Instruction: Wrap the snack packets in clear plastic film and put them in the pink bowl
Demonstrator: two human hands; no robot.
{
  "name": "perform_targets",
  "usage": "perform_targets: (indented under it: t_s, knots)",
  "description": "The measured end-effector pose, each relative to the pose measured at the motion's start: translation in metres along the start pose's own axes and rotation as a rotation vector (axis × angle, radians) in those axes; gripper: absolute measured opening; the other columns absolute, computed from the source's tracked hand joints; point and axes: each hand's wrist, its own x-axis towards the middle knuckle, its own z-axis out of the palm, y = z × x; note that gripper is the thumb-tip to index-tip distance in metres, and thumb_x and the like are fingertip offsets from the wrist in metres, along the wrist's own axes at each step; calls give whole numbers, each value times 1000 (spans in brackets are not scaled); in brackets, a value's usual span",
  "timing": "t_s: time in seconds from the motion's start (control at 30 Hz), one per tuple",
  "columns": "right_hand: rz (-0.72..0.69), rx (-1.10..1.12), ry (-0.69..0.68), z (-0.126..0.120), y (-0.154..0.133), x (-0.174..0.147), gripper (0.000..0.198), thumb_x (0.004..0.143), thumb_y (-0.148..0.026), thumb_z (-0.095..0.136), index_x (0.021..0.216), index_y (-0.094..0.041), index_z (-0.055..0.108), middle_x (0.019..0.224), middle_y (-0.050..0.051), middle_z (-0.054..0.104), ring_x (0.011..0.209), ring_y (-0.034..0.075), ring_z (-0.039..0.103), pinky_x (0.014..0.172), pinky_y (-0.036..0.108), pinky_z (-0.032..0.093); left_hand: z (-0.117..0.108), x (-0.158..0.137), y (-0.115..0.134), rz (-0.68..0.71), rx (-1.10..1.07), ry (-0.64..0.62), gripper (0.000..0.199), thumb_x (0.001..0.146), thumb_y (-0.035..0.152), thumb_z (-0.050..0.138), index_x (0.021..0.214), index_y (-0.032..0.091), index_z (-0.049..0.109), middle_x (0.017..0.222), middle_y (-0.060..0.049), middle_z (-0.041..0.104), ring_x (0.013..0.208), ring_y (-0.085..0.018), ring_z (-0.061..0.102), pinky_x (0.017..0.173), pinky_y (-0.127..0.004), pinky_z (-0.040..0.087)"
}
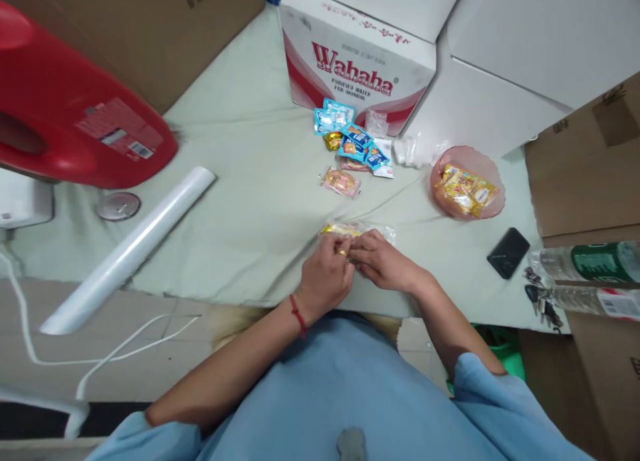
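Note:
At the table's near edge, both my hands meet over a clear plastic bag (385,232) with a yellow snack packet (343,229) in or under it. My left hand (326,274), with a ring and a red cord bracelet, is closed, its fingertips pinching the bag's near side. My right hand (383,261) touches the left one, its fingers bent and pressed on the same bag. The fingers hide the exact grip. Beyond them lies a wrapped round biscuit (341,182), then a pile of blue snack packets (356,141).
To the right are a pink bowl (500,187) of yellow packets, a black phone (509,253), keys (543,304) and plastic bottles (600,262). A white carton (357,61) stands behind. At left lie a plastic-film roll (130,247) and a red jug (85,114).

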Motion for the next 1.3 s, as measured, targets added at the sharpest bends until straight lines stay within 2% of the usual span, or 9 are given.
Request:
perform_targets:
  t_s: [0.07,0.2,0.27,0.37,0.5,0.63,0.93,1.13,1.3]
  knots:
    - [96,110,207,0,9,-17,31,105,-21,50,126,-25,72,120,10,70,111,24,63,101,43,52,4,-1,-3,60,89,-37,54,90,13,55,143,13,62,133,-19,66,121,-30,65,93,-40,59]
    - [644,-128,708,16,31,-36,42,101,-44,61,132,-18,69,123,17,65,116,31,60,107,54,49,9,0,-2,111,209,-64,57,94,12,52,150,9,58,135,-21,69,121,-31,66,94,-42,57]
    - [770,-223,728,29,38,-37,49,93,-50,70,127,-16,70,134,21,60,128,37,52,114,61,42,10,2,-2,122,226,-49,54,96,14,52,149,10,60,131,-20,72,116,-31,68,94,-43,55]
    - [745,-162,725,41,39,-33,31,93,-45,68,109,-19,71,143,19,58,136,35,49,117,58,41,11,5,-4,163,245,33,47,99,16,52,144,11,66,135,-19,73,124,-32,66,98,-45,50]
    - [731,57,808,34,24,-26,22,98,-43,62,100,-22,67,110,9,69,103,24,64,96,42,55,15,9,-13,275,248,79,44,104,12,45,143,14,67,143,-16,71,137,-29,61,102,-45,43]
    - [663,20,744,20,2,-9,20,101,-41,61,99,-23,68,87,2,66,78,20,61,77,33,53,18,9,-18,270,219,45,47,106,11,41,146,17,64,144,-15,71,140,-28,60,102,-45,42]
    - [503,-239,347,31,-25,39,31,108,-20,42,111,-20,73,100,11,64,93,24,60,85,35,52,16,4,-23,304,189,-5,42,105,9,39,130,14,73,136,-15,75,139,-27,63,108,-45,46]
    - [406,-376,296,51,-14,28,50,106,-18,46,156,-21,51,123,16,62,110,29,56,92,42,56,11,3,-34,267,-101,-23,49,91,8,53,136,11,70,151,-20,65,146,-32,57,120,-52,48]
    - [456,-466,217,61,-17,26,68,103,-34,61,165,-16,37,138,24,54,119,36,53,92,50,59,-9,-3,-51,120,-499,101,54,79,3,49,124,20,75,140,-9,73,132,-23,67,118,-44,52]
